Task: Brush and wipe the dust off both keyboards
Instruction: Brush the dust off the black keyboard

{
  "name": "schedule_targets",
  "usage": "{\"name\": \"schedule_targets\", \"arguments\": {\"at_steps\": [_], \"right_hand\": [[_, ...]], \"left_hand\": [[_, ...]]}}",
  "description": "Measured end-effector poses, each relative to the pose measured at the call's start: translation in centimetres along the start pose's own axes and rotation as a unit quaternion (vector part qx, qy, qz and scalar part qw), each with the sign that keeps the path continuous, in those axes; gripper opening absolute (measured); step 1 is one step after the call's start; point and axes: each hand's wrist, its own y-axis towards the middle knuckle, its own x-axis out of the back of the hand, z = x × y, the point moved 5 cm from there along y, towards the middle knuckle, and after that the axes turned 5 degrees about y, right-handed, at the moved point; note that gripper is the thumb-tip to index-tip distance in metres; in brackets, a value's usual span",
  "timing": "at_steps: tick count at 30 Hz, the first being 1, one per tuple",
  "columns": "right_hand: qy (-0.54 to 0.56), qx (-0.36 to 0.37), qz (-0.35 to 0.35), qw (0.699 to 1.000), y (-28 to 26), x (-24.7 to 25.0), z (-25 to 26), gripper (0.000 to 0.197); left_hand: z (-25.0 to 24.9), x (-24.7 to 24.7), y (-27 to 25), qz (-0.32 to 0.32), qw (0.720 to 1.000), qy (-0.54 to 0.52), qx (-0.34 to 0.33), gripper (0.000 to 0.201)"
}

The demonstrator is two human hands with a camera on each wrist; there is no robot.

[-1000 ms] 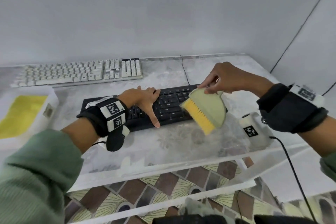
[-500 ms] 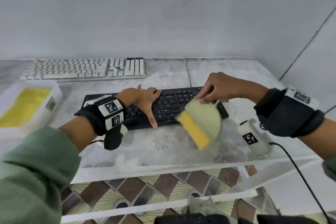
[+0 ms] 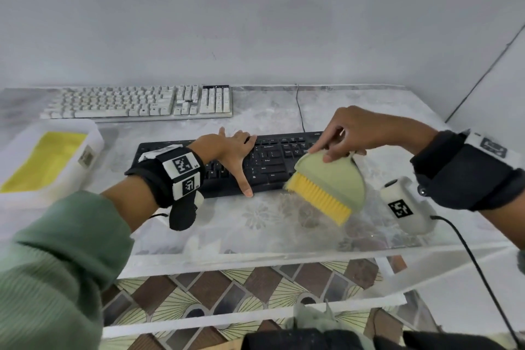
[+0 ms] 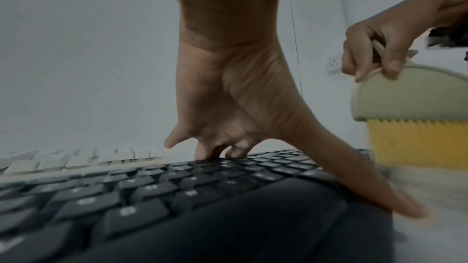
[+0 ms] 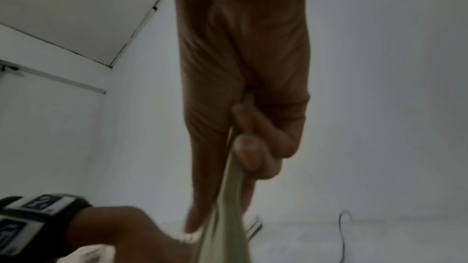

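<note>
Black keyboard [image 3: 227, 162] lies mid-table under your flat, spread left hand [image 3: 227, 148]; your right hand [image 3: 355, 131] pinches the brush [image 3: 326, 182] off its right end. Brushing step, likely: next stroke needs bristles on keys.

A black keyboard [image 3: 227, 162] lies flat near the table's front, a pale green brush [image 3: 329, 182] with yellow bristles held tilted over its right end, bristles at its front right corner, while a white keyboard [image 3: 142, 102] lies flat well behind, along the wall.
</note>
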Motion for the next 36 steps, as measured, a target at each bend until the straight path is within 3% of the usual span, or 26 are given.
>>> {"name": "schedule_targets", "arguments": {"at_steps": [3, 5, 16, 20, 26, 31, 34, 36], "right_hand": [[-0.035, 0.06, -0.063, 0.996, -0.2, 2.0, 1.3, 0.041], [-0.078, 0.097, -0.087, 0.988, 0.1, 2.2, 2.5, 0.039], [-0.173, 0.182, 0.005, 0.968, 3.5, -1.8, 6.3, 0.031], [-0.254, 0.161, 0.069, 0.951, 3.2, -1.2, 5.2, 0.032], [-0.187, 0.215, 0.029, 0.958, 3.2, -0.8, 5.8, 0.03], [-0.239, 0.188, 0.085, 0.949, 3.3, 0.1, 5.2, 0.031], [-0.185, 0.226, 0.03, 0.956, 3.2, 1.3, 6.2, 0.03], [-0.17, 0.246, 0.029, 0.954, 3.2, 0.8, 6.6, 0.03]], "left_hand": [[0.1, -0.1, -0.2, 0.005, 1.0, -0.002, 0.0, 0.144], [0.3, -0.2, -0.4, 0.011, 1.0, -0.001, -0.004, 0.144], [1.1, -0.5, -0.5, 0.044, 0.999, 0.009, 0.018, 0.147], [1.0, -0.4, -0.7, 0.031, 0.999, 0.018, 0.017, 0.143], [0.2, -1.0, -1.1, 0.016, 1.0, 0.019, 0.017, 0.144], [-0.2, -0.5, -1.4, -0.013, 0.999, 0.052, 0.001, 0.139], [0.7, -0.1, -1.6, 0.003, 1.0, 0.015, -0.004, 0.137], [0.8, 0.3, -1.5, 0.016, 1.0, 0.024, -0.002, 0.136]]}}
